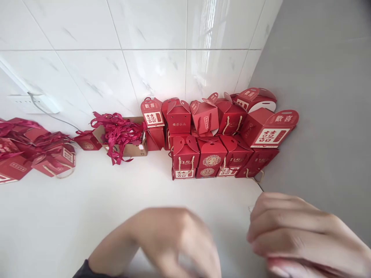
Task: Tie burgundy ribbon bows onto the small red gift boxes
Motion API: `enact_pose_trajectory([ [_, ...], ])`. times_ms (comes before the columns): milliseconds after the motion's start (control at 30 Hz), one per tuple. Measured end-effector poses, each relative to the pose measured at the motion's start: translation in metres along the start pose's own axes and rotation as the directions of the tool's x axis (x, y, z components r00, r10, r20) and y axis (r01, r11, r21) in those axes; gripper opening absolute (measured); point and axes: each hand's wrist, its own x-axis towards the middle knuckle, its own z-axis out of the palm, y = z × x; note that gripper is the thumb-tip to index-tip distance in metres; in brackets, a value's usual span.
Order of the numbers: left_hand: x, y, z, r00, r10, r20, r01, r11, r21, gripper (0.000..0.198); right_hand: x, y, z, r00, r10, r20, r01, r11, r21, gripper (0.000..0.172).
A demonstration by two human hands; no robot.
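Grip state, left hand point(179, 231), lower centre of the frame: fingers bent downward, motion-blurred, fingertips not clearly visible; whether anything is held cannot be determined. Right hand point(301, 235), lower right of the frame: fingers curled inward; contents, if any, likewise cannot be determined. Nearest items: stacked red boxes point(211, 154), right of centre, standing on the white counter point(116, 208) above both hands in the frame. Several boxes show white printed panels point(271, 137). Left of the stack: cardboard box point(133, 151) heaped with dark-pink ribbons point(118, 133). Left edge of the frame: ribbon-topped red boxes point(53, 160). Background: tiled wall point(156, 73).
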Motion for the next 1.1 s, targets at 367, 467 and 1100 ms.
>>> enact_pose_trajectory([
  [367, -0.158, -0.134, -0.126, -0.185, 0.15, -0.971, 0.932, 0.34, -0.125, 0.033, 0.002, 0.021, 0.004, 0.981, 0.172, -0.086, -0.192, 0.893, -0.407, 0.012],
  [467, -0.177, -0.14, -0.124, -0.185, 0.121, -0.975, 0.932, 0.335, -0.136, 0.03, 0.004, 0.026, 0.005, 0.976, 0.184, -0.117, -0.218, 0.867, -0.449, 0.009],
  [1100, -0.022, 0.033, -0.013, 0.9, -0.273, -0.339, 0.211, 0.955, -0.209, 0.031, 0.042, 0.041, 0.034, 0.969, 0.198, 0.148, -0.212, 0.974, 0.086, 0.048],
])
